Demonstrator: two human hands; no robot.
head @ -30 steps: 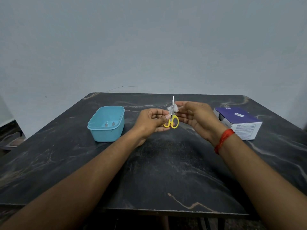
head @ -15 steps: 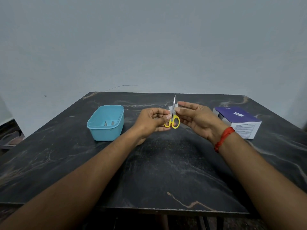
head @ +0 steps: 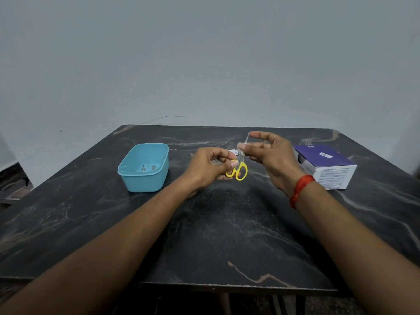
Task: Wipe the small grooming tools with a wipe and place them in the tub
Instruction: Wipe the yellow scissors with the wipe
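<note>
The steel blades of the small yellow-handled scissors (head: pixel 238 170) are a thin blur, and their upper part slips behind the thumb of the right hand (head: pixel 270 155). The left hand (head: pixel 208 169) covers part of one yellow loop where it grips. Only a scrap of the small white wipe (head: pixel 240 147) shows, pinched at the right thumb. In the light blue plastic tub (head: pixel 145 180), two small metal tools (head: pixel 147 167) are half hidden by the near wall and too small to identify. The print on the purple and white cardboard box (head: pixel 327 167) is unreadable. Both forearms run off the bottom edge.
</note>
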